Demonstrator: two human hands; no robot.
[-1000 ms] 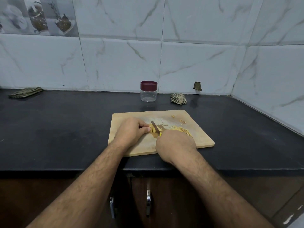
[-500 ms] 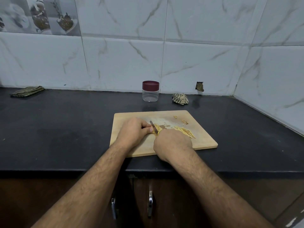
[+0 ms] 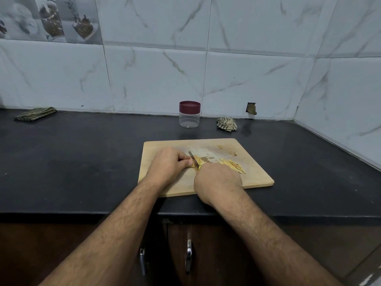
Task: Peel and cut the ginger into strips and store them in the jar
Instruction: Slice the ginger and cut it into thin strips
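At frame center the left hand pins the ginger, fingers curled, while the right hand grips the knife; thin, even cuts, fingertips tucked back, would serve best.

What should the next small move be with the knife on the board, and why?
Probably another thin slice. The left hand holds the uncut ginger piece on the cutting board, and the right hand has the knife against it. Cut strips already lie to the right; the jar behind has its lid on, so storing looks premature.
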